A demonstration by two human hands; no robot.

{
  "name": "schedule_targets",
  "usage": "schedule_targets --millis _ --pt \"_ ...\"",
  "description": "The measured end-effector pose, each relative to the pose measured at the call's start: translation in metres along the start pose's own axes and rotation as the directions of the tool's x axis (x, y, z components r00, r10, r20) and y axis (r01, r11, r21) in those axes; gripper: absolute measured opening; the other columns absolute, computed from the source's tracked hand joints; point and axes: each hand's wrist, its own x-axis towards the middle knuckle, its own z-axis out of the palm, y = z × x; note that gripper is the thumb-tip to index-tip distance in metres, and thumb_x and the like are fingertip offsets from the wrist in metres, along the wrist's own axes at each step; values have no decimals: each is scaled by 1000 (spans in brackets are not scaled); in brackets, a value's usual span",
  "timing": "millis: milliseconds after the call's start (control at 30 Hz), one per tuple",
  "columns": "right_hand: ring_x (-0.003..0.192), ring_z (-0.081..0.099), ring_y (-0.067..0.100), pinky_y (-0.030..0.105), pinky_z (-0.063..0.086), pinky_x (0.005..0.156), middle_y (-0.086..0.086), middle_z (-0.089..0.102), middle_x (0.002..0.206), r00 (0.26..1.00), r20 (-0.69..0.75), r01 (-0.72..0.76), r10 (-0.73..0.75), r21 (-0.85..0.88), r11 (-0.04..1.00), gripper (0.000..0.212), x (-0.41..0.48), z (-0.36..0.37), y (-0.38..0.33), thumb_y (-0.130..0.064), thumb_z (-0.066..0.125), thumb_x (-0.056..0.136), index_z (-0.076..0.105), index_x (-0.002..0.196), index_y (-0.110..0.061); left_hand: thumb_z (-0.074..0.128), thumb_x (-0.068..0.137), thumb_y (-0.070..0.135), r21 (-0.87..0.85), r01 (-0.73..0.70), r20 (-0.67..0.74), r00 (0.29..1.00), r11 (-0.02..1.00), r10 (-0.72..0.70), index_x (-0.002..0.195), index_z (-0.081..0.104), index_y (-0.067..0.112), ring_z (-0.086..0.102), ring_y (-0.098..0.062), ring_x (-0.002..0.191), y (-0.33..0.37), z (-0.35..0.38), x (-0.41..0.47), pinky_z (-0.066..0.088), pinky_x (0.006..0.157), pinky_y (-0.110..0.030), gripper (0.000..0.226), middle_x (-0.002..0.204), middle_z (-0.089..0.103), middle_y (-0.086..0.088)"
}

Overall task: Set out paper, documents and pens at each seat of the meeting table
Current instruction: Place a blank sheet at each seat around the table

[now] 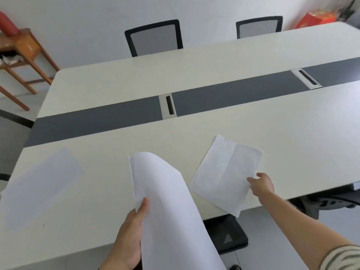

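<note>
Your left hand [130,236] grips a bowed stack of white sheets [165,201], thumb curled over it, above the table [116,80]. Your right hand [262,185] touches the creased sheet [224,172] lying flat, one corner overhanging the table's edge; whether it pinches is unclear.

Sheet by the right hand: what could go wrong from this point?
1. The sheet lies askew with one corner past the table's near edge; it could slide off once the right hand leaves.
2. The left hand holds the stack of paper by one side, and it curls over; sheets could slip out or crease.
</note>
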Motion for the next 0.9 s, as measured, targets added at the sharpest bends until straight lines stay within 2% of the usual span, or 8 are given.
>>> schedule_targets --millis 100,200,333,400,500,700,833,900 --pt "116 56 29 42 46 91 6 60 127 998 -33 53 -54 -26 998 52 -26 -19 4 -26 56 94 39 143 -20 57 86 38 94 20 132 991 995 -32 113 66 7 72 -28 94 8 23 7 52 85 -44 42 106 75 -12" --pt "100 64 22 43 54 86 1 67 109 992 -5 128 -129 168 977 40 -60 -38 12 -25 60 93 52 132 -21 57 86 36 157 38 249 966 987 -77 105 68 5 74 -26 85 13 53 7 52 81 -43 38 99 76 -12" --pt "81 71 18 33 52 69 4 74 93 986 8 152 -168 392 907 15 -123 -69 33 -20 62 93 67 106 -16 60 82 40 285 43 383 911 958 -155 114 66 4 71 -32 99 6 96 1 53 88 -45 48 109 73 -15" --pt "80 72 19 31 52 66 5 75 93 986 12 142 -165 453 880 13 -150 -84 51 -22 60 95 68 103 -17 58 81 39 342 25 452 872 939 -188 111 68 6 72 -29 96 -1 119 -8 56 81 -41 45 107 74 -13" --pt "78 70 20 32 52 67 7 75 93 992 29 88 -124 549 831 17 -179 -104 82 -25 57 96 69 101 -14 58 81 40 413 -4 525 818 911 -234 114 68 6 71 -30 98 -17 149 -26 55 82 -42 49 110 74 -13" --pt "70 65 22 32 50 62 9 75 87 998 30 11 -54 779 627 26 -223 -162 161 -32 53 97 67 107 -12 62 76 43 548 -82 591 742 832 -316 117 63 5 71 -33 95 -75 205 -82 58 76 -43 55 107 74 -14" --pt "88 69 32 40 53 79 15 75 105 999 51 -43 -6 907 420 33 -249 -213 229 -31 61 90 69 112 -8 61 77 38 605 -125 632 675 786 -380 113 64 3 72 -32 88 -133 245 -129 59 74 -43 50 104 74 -16" --pt "94 71 35 41 57 79 20 72 110 1000 27 -23 -8 948 318 36 -267 -245 265 -24 64 85 67 113 -2 61 77 37 639 -128 628 656 758 -419 114 62 2 71 -34 93 -169 263 -150 57 82 -47 51 105 74 -17"
